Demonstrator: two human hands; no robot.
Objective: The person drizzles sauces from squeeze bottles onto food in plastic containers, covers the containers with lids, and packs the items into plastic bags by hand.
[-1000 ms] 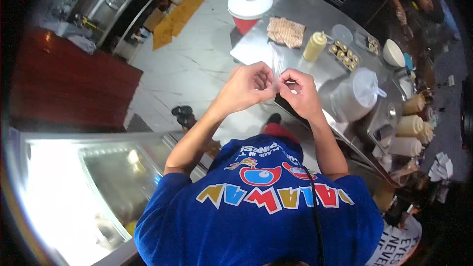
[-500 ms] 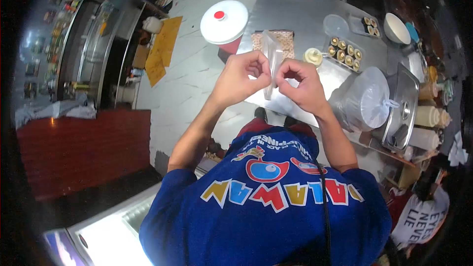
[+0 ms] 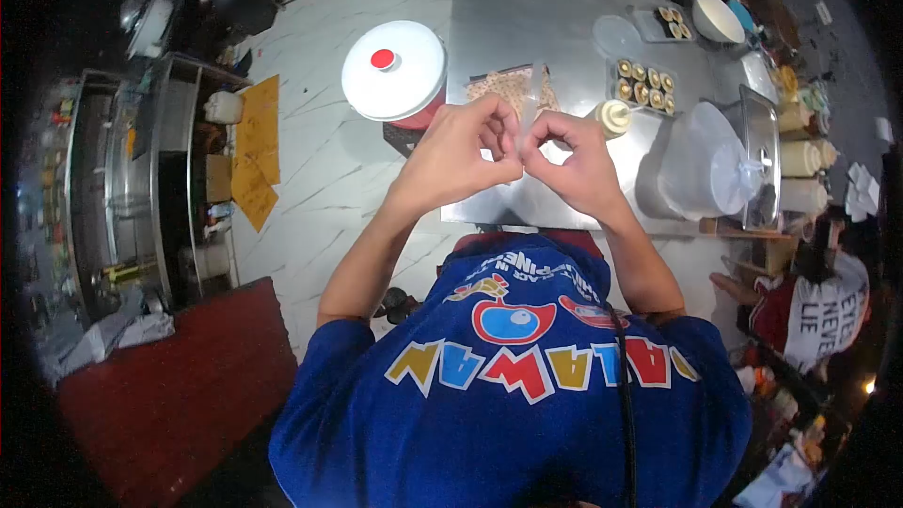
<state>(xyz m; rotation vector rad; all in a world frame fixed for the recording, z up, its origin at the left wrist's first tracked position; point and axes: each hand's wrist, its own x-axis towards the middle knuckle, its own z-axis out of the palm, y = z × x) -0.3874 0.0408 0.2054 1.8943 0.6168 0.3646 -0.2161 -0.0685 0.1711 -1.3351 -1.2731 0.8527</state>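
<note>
My left hand and my right hand meet in front of my chest, thumbs and fingertips pinched close together. Between them both grip a thin, clear plastic piece, seen nearly edge-on; whether it is a bag or a lid I cannot tell. Behind it a patterned pinkish cloth or mat lies on the steel table. Just right of my right hand stands a squeeze bottle with pale yellow contents.
Sushi rolls fill a clear tray; another tray stands behind. A large plastic-covered container and a steel pan are at right. A white-lidded red cooler stands left. Another person is at far right.
My view has shifted, so the table and cooler appear further left. My hands have come closer together, still gripping the clear plastic, which shows less of its surface.
</note>
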